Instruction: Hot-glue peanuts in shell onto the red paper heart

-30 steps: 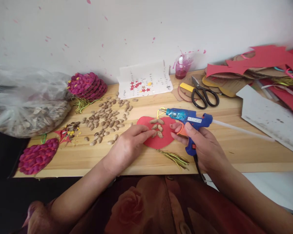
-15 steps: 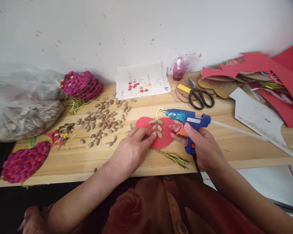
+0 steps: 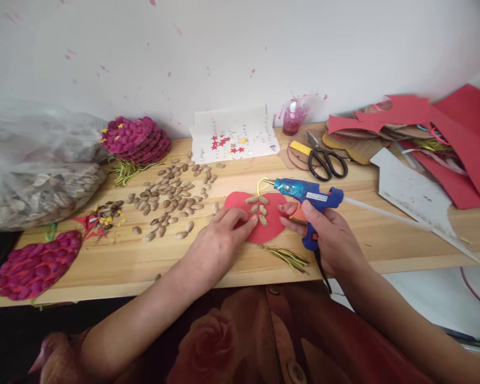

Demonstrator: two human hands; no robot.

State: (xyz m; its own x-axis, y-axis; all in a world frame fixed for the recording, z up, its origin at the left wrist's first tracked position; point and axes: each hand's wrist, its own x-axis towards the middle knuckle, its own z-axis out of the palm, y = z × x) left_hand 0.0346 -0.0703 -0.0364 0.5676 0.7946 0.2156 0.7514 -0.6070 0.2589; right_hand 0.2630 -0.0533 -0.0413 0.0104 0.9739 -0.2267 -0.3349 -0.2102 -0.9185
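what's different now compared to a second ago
The left hand has edged slightly rightward over the red shape and curled more; the seed that showed at its tip can no longer be made out. The view also shifted, sliding the scissors a little left in the picture. No pick-up or release shows. The right hand still grips the glue gun; the other seeds there stay put.

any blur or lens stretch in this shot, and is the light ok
Head view: light is soft and fairly even, the gun clear, the top right corner dimmer; head view: the bag looks soft near the left edge, the writing on the paper too small to read; head view: the wide lens seems to stretch the edges.
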